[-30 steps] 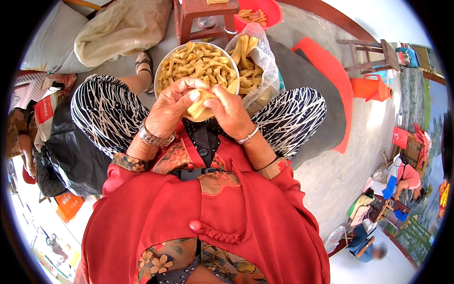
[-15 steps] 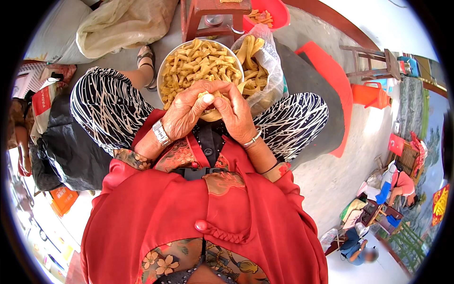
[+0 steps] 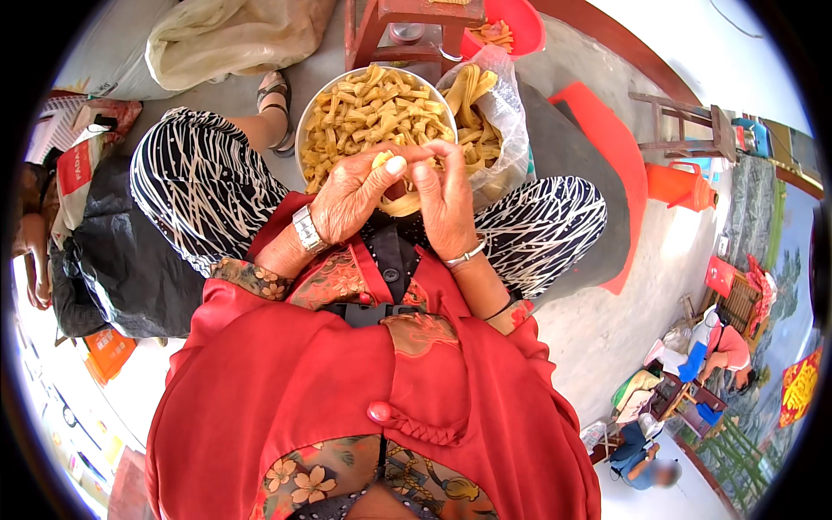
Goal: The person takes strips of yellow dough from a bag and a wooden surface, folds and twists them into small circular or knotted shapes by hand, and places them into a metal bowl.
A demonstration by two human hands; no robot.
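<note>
- Two hands met just above centre of the frame, the left hand (image 3: 351, 195) and right hand (image 3: 446, 204) both pinched shut on one pale yellow strip (image 3: 394, 195) that curved between them.
- Fingertips (image 3: 394, 165) held the strip's upper end close, right at the near rim of the metal bowl (image 3: 305, 130).
- Judging by that grip, working the strip well called for short, close pinches with the piece kept over the bowl, so bits fell in and not onto the lap.
- That bowl, upper centre, was heaped with short yellow pieces (image 3: 373, 108).
- Just to its right, touching it, a clear plastic bag (image 3: 507, 121) held longer strips.
- Farther up stood a red stool (image 3: 407, 26) and a red basin (image 3: 520, 22).
</note>
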